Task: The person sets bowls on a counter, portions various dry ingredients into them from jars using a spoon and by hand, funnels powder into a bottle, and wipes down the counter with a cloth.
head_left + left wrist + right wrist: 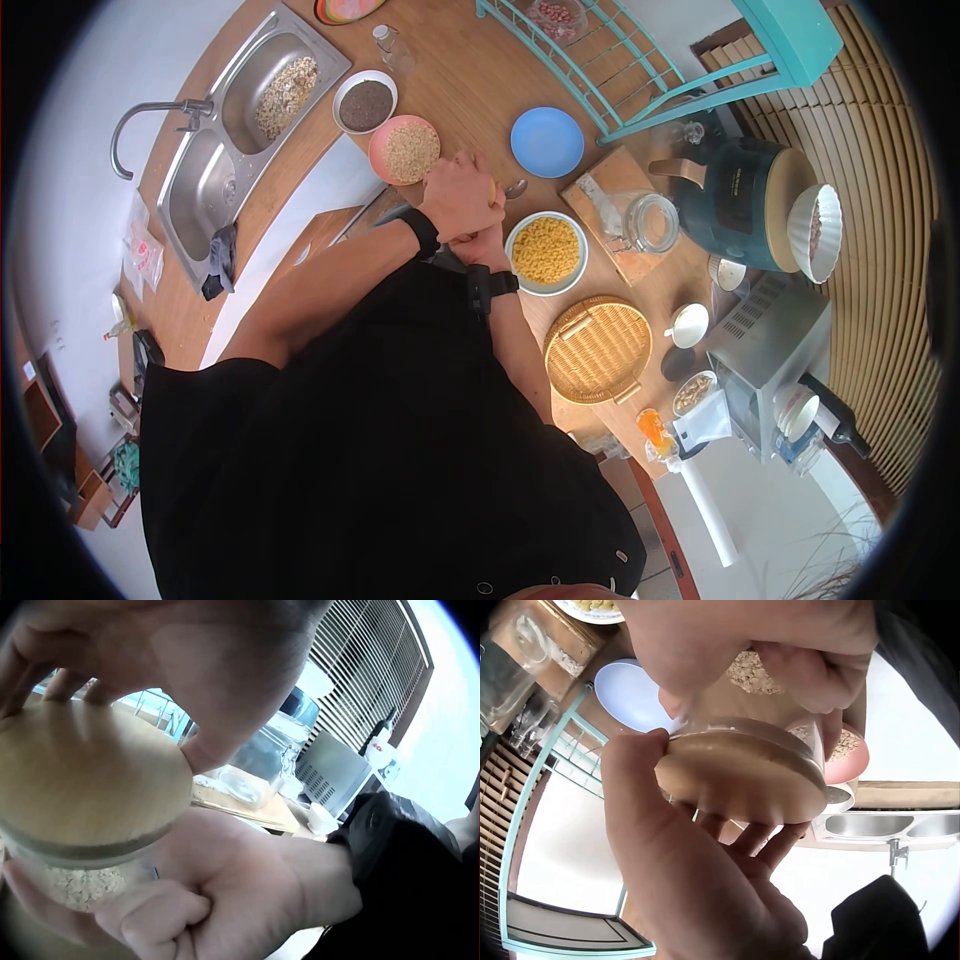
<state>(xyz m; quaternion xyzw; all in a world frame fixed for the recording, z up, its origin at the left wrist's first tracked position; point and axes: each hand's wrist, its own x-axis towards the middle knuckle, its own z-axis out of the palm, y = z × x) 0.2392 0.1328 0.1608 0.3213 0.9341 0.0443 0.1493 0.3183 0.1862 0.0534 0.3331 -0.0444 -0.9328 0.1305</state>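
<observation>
In the head view my hands meet over the counter near the pink bowl [376, 160] of oat flakes. My left hand [458, 195] spreads its fingers and thumb around the edge of a round wooden lid [86, 776], gripping it. The lid sits on a clear jar [751, 673] with oat flakes inside. Around the jar's body curl the fingers of my right hand [480, 248]. Both wrist views show the jar tilted, and the hands hide much of its sides. A spoon [516, 188] shows just beside the left hand.
A white bowl [338, 105] of dark seeds and a bowl [515, 268] of yellow pasta flank the hands. Close by are a blue plate [547, 143], a wicker tray [598, 350] and a glass jar [652, 222] on a wooden board. The sink [205, 195] lies left.
</observation>
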